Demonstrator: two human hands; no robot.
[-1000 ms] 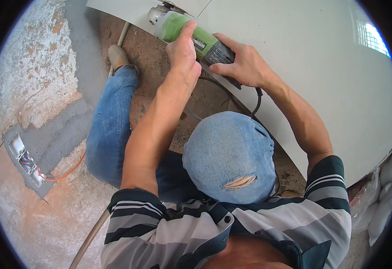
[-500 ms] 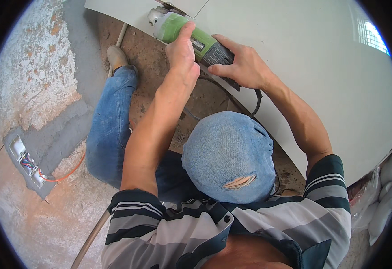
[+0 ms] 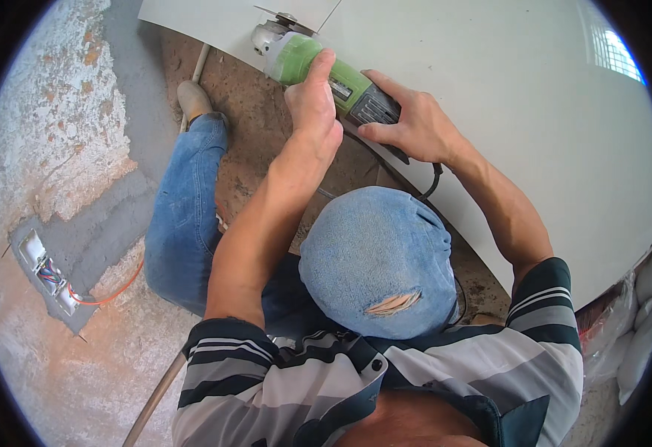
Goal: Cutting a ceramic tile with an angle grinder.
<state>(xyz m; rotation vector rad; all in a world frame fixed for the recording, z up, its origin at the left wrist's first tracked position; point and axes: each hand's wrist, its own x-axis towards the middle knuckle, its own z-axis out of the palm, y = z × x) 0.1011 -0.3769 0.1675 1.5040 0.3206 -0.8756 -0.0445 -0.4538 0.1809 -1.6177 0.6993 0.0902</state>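
Note:
A green and black angle grinder [image 3: 301, 58] lies at the edge of a large white tile [image 3: 527, 149], its disc [image 3: 285, 22] near a thin line [image 3: 330, 16] across the tile. My left hand [image 3: 312, 102] is closed on the grinder's green front body, thumb along the top. My right hand [image 3: 418, 123] wraps round its dark rear end, from which a black cord [image 3: 436, 179] hangs below the tile edge. My bent knee [image 3: 377, 253] in torn blue jeans is just below the tool.
At left, a rough wall [image 3: 65, 89] holds an open socket box [image 3: 50, 272] with wires and an orange cable. A pipe [image 3: 154, 398] runs at lower left. My other foot [image 3: 193, 97] rests on dirty ground [image 3: 251, 104]. Bagged sacks [image 3: 635, 335] are piled at right.
The grinder and both my hands have shifted slightly right and toward my body, showing more of the disc above the tool. My grip looks the same.

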